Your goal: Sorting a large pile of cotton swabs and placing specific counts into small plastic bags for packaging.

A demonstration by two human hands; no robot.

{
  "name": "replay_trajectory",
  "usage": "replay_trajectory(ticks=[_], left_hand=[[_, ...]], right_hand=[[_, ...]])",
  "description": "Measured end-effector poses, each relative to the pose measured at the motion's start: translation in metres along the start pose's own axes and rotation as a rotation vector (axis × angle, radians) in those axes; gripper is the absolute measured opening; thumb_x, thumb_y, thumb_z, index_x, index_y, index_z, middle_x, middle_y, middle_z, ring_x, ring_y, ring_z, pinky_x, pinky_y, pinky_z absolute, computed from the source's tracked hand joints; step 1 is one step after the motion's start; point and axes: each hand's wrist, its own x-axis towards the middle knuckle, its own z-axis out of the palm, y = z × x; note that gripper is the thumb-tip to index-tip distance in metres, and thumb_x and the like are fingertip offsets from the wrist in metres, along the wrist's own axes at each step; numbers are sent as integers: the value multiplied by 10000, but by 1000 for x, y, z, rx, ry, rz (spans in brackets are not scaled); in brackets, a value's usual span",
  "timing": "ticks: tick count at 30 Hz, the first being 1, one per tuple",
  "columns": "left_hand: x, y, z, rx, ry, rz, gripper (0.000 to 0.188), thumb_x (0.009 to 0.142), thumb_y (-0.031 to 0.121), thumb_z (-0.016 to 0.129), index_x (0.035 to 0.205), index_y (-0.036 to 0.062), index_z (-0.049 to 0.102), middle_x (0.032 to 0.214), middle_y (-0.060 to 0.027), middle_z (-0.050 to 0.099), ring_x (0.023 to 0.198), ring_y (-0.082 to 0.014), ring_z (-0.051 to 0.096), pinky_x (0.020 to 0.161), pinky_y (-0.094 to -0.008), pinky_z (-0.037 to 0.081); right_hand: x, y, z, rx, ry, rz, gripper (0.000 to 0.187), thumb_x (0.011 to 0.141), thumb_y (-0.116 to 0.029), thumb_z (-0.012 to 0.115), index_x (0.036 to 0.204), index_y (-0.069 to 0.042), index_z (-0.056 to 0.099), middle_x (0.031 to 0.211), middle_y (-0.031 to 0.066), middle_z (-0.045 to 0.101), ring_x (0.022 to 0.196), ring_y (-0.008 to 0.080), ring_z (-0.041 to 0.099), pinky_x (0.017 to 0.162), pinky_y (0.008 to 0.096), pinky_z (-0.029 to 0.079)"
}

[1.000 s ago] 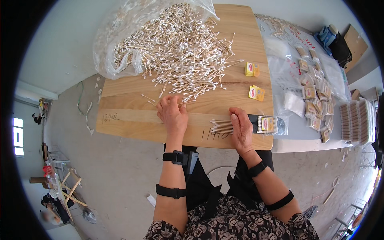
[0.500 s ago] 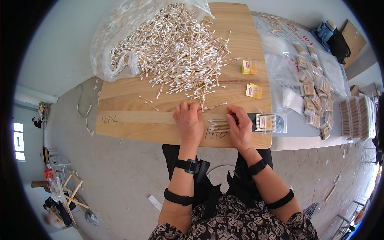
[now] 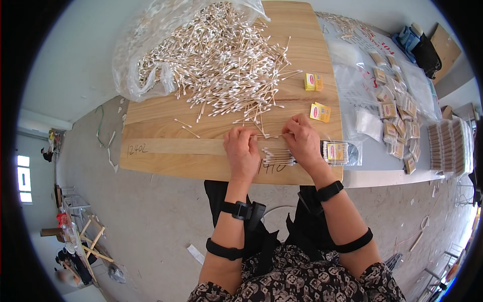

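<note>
clear plastic bag [image 3: 151, 60] top left, spilling swabs. 2 small yellow boxes [image 3: 314, 82] [image 3: 320, 111] on board's right. filled clear pack w/ yellow label [image 3: 338, 152] by right edge. many small packs [image 3: 397, 116] on grey table at right.

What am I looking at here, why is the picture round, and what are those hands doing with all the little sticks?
The picture is round because a wide fisheye camera worn on the person's head looks down at their own two bare hands; no machine is involved. The left hand and right hand rest on a wooden board, gathering a small neat bundle of cotton swabs between them. Farther up the board lies a big loose heap of swabs spilling from a clear plastic bag. To the right sit small yellow boxes, a filled clear packet beside the right hand, and more filled packets on a grey table. Black straps with a small device circle the wrists and forearms.
</note>
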Motion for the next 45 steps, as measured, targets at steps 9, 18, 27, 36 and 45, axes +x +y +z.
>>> replay_trajectory(ticks=[9,18,27,36,45], left_hand=[[39,19,9,336,-115,-195,112,721,153,719,739,66,651,871,-92,602,925,-325,543,814,-453,428],[47,-25,-16,358,68,-106,35,711,58,681,739,72,666,819,-93,635,874,-332,566,796,-439,461],[19,0,-19,168,-130,-118,98,771,7,645,855,55,662,889,-113,612,877,-329,590,761,-421,476],[44,8,-5,28,-149,-34,72,785,-2,627,841,44,637,887,-130,598,897,-358,578,754,-453,485],[27,21,0,15,-340,-15,74,746,-25,626,791,29,649,885,-146,608,897,-357,588,764,-458,492]], right_hand=[[-6,3,-3,52,-32,-63,34,780,-67,653,807,-59,634,978,76,597,862,311,632,724,420,512],[-10,2,-2,79,-10,-75,35,778,-64,659,799,-58,632,967,75,594,878,305,626,728,409,510],[-10,4,-1,80,-1,-58,44,756,-69,671,795,-73,651,939,67,598,891,291,622,731,404,508],[-10,3,0,86,-10,-43,50,751,-82,680,793,-71,656,934,70,604,872,291,626,724,400,508],[-11,6,-7,124,-28,-92,60,733,-63,687,773,-49,645,928,84,599,850,296,625,722,385,506]])
